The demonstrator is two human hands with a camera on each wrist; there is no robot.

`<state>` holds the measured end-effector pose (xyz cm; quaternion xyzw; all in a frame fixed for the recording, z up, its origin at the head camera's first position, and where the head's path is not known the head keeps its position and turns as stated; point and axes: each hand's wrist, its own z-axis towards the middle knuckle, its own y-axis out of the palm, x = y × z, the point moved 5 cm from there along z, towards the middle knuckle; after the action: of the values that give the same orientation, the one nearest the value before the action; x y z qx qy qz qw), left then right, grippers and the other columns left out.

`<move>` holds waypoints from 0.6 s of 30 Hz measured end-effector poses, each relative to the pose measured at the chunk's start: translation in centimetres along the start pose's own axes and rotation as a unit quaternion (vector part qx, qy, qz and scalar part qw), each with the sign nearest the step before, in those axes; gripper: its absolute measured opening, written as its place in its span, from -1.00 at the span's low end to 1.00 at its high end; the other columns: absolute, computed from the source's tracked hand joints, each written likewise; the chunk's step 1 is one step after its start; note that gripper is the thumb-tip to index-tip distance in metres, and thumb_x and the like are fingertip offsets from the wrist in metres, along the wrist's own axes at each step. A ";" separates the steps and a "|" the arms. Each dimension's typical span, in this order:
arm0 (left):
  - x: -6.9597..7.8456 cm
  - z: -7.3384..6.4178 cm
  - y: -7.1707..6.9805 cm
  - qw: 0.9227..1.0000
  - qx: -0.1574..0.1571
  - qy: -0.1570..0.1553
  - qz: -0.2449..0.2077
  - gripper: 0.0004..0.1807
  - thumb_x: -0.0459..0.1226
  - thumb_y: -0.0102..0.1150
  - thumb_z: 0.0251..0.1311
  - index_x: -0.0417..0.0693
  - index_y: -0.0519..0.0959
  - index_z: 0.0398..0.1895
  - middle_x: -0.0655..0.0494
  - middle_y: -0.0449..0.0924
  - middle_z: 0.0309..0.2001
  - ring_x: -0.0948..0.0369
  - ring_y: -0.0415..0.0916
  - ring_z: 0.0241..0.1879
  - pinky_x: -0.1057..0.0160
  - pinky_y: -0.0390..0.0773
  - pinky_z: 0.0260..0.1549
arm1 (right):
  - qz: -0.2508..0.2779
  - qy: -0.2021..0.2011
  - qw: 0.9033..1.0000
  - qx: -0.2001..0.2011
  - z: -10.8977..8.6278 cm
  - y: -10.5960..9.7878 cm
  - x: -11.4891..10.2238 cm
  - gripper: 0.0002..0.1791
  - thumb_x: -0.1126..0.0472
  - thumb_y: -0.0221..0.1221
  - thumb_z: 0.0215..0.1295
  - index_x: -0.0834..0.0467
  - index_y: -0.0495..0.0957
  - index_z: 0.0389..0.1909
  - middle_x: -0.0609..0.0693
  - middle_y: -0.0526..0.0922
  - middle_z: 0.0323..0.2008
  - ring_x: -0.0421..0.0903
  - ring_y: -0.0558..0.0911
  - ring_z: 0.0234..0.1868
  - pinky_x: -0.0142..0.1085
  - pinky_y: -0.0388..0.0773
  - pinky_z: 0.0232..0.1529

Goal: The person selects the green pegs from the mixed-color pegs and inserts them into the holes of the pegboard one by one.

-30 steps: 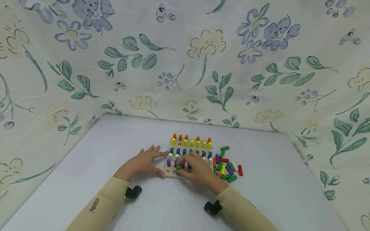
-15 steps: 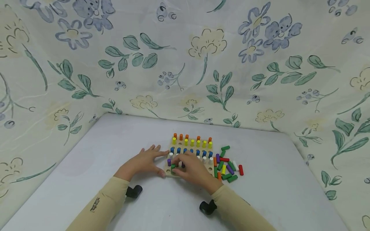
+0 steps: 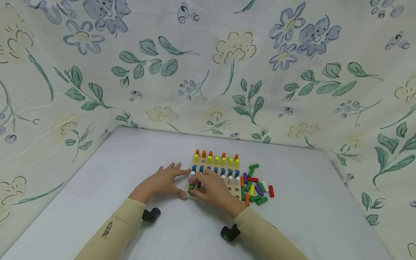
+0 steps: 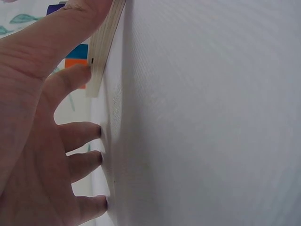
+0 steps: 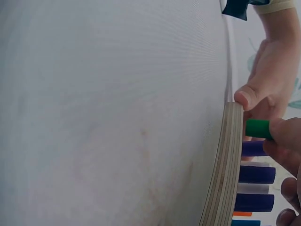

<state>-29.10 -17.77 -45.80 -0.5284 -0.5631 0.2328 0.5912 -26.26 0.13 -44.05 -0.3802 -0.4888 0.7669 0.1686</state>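
My right hand (image 3: 212, 189) pinches a green peg (image 5: 257, 128) between thumb and fingers. The peg is over the near-left corner of a wooden pegboard (image 5: 223, 174), its end at or just off the surface; I cannot tell if it enters a hole. Beside it, purple pegs (image 5: 257, 174) stand in the board. Spread out at the board's left side, my left hand (image 3: 165, 180) touches the edge with thumb and index finger, while its other fingertips (image 4: 96, 157) rest on the table. Part of the nearest rows is hidden behind my right hand.
Rows of orange, yellow (image 3: 223, 161), blue (image 3: 222, 171) and white pegs stand in the board. Loose mixed pegs (image 3: 259, 190) lie on the white table (image 3: 302, 202) at its right. A patterned cloth (image 3: 195, 72) hangs behind the table.
My right hand has moved left along the near row with the green peg, to the board's near-left corner. The left hand stays at the board's left edge.
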 end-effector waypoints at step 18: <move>0.0 0.1 0.0 1.000 -0.006 -0.006 -0.004 0.17 0.32 0.52 -0.24 0.13 0.35 0.52 -0.33 0.02 0.56 -0.29 -0.21 0.57 -0.46 -0.23 0.42 | -0.032 -0.010 0.999 -0.012 0.5 0.8 -0.3 -0.80 0.04 0.36 0.34 -0.12 0.65 -0.05 -0.33 0.70 -0.21 -0.29 0.40 -0.21 -0.48 0.39 -0.23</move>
<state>-29.19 -17.77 -45.82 -0.5279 -0.5704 0.2304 0.5855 -26.35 -0.70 -44.51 -0.3590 -0.5115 0.7588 0.1839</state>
